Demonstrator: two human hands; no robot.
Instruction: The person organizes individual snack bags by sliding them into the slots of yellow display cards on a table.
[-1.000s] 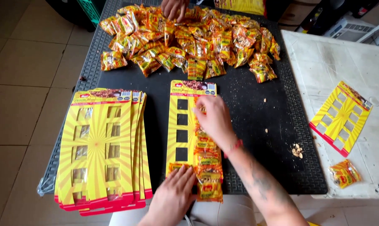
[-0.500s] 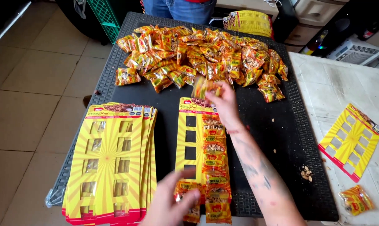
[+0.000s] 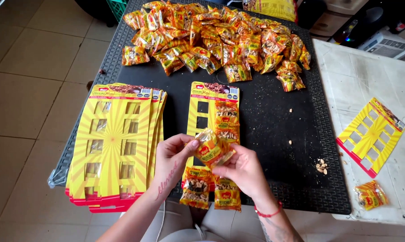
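Both hands hold one small orange-yellow snack packet (image 3: 212,150) above a yellow display card (image 3: 202,114) lying on the black mat. My left hand (image 3: 175,157) pinches the packet's left edge and my right hand (image 3: 242,170) grips its lower right side. The card has rectangular slots; its right column carries several packets (image 3: 227,121), and two more packets (image 3: 211,190) hang at its near end. A big heap of the same packets (image 3: 216,36) lies at the far side of the mat.
A stack of empty yellow cards (image 3: 115,143) lies left of my hands. The black perforated mat (image 3: 274,130) covers the table. To the right, a white surface (image 3: 368,71) holds one spare card (image 3: 371,134) and a loose packet (image 3: 370,195). Spilled nuts (image 3: 321,166) lie near the mat's right edge.
My right hand reached to the heap, took a packet and drew it back near me. My left hand rose from the card's near end to join it on the packet.
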